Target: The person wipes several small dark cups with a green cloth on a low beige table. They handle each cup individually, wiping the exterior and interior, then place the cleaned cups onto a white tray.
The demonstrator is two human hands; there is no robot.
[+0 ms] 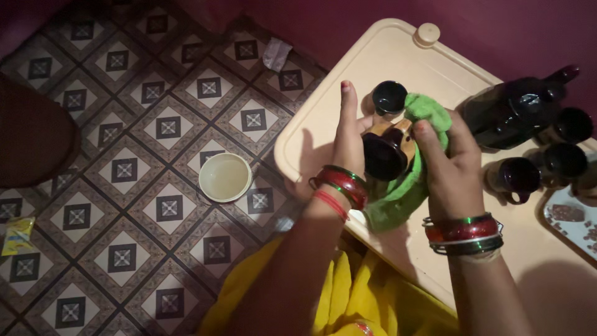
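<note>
My left hand (348, 134) holds a small dark cup with a brown outside (385, 149) on its side above the cream plastic table (348, 62). My right hand (451, 165) presses a green cloth (404, 186) against that cup; the cloth wraps round the cup's right side and hangs below it. Both wrists wear red and green bangles. Another dark cup (390, 98) stands upright just behind the hands.
A dark jug (516, 109) lies at the table's far right with several dark cups (563, 158) beside it. A patterned tray (575, 221) sits at the right edge. On the tiled floor are a pale bowl (225, 177), a yellow packet (17, 235) and a scrap of paper (275, 54).
</note>
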